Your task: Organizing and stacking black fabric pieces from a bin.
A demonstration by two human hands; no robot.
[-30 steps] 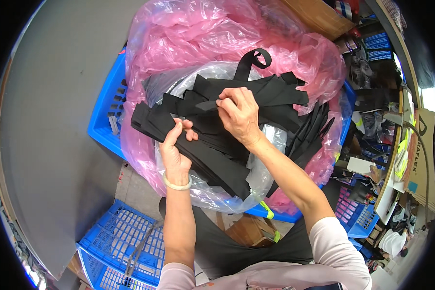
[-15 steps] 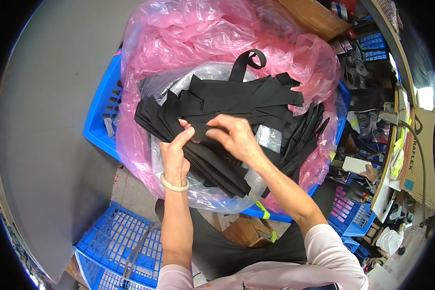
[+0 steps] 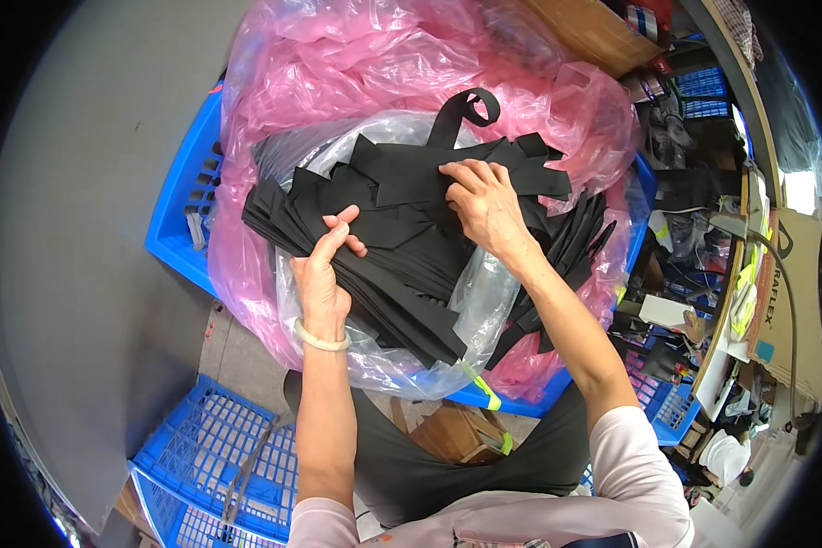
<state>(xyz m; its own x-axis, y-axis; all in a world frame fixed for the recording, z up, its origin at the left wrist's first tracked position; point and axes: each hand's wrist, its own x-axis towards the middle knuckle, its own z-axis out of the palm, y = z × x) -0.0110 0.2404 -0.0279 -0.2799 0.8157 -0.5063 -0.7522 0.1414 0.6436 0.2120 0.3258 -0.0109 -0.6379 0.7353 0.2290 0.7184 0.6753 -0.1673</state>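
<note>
Matte black flat fabric strips, layered in a fanned bundle (image 3: 397, 306), lie over crinkled clear plastic (image 3: 402, 379) and glossy pink film (image 3: 365, 73) in a blue plastic crate (image 3: 175, 219). The bundle's long axis slants from upper left to lower right. The left hand (image 3: 321, 269) is closed around it, thumb on top. The right hand (image 3: 486, 205) is narrow, its bent fingertips on an upper pile of black strips (image 3: 406, 173) lying roughly crosswise — whether it grips one cannot be told. Palms hide the middle layers; the strip count is indistinct.
</note>
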